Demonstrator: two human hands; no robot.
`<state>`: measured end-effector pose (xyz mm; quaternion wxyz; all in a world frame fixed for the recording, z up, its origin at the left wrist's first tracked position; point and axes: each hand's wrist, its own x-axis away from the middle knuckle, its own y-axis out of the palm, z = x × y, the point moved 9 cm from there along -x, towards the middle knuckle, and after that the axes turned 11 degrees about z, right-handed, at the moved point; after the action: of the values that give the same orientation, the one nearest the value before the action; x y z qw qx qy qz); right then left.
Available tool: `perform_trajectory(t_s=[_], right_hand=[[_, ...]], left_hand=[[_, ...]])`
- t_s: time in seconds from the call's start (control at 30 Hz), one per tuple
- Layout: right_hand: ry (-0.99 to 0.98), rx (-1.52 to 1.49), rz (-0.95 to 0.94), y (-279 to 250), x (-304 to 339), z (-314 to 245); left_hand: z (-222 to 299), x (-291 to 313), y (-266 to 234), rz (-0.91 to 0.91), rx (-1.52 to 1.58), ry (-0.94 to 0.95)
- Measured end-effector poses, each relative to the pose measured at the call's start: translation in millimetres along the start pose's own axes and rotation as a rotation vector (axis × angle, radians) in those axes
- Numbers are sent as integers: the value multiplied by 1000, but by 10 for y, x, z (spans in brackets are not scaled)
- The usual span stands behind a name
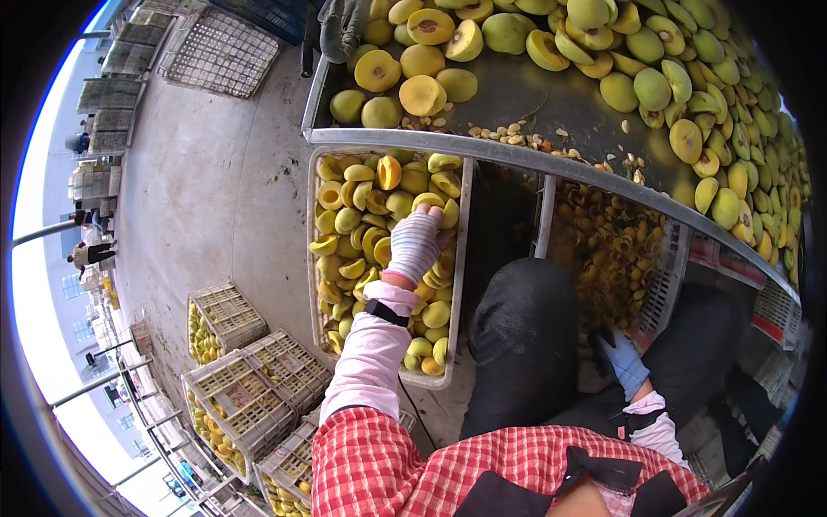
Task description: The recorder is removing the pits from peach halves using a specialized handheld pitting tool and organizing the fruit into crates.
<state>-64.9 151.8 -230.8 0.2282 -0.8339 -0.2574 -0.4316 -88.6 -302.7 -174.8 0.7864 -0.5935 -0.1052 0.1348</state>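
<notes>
My left hand [415,244], in a striped glove with bare fingertips, reaches into a pale crate [466,258] full of halved yellow peaches [349,220]. Its fingers close around a peach half [428,202] near the crate's upper right side. Low by my right leg is my right hand [626,362], in a blue glove. Its fingers are bent around or against something dark [596,341] that I cannot make out. Beyond that hand, a container holds many hollowed peach halves or scraps [603,250], partly in shade.
A metal-rimmed table [508,148] ahead bears heaped peach halves [724,112] and loose pits [517,136]. Several fruit-filled crates [250,388] are stacked at lower left. A flat crate [220,53] lies on the concrete floor [207,189]. People [90,254] stand far left.
</notes>
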Motion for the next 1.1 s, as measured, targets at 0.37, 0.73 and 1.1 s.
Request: perform_trajectory(t_s=[0.37,0.73,1.1], right_hand=[[-38,98,61,41,-30,-118],[107,94,60,65,30,-208],[100,10,11,139,-145,-189]], left_hand=[[-2034,-371,-243,347,874,-928],[-1107,-473,-209,422,-405,-245],[-1023,-66,-9,208,-371,-250]])
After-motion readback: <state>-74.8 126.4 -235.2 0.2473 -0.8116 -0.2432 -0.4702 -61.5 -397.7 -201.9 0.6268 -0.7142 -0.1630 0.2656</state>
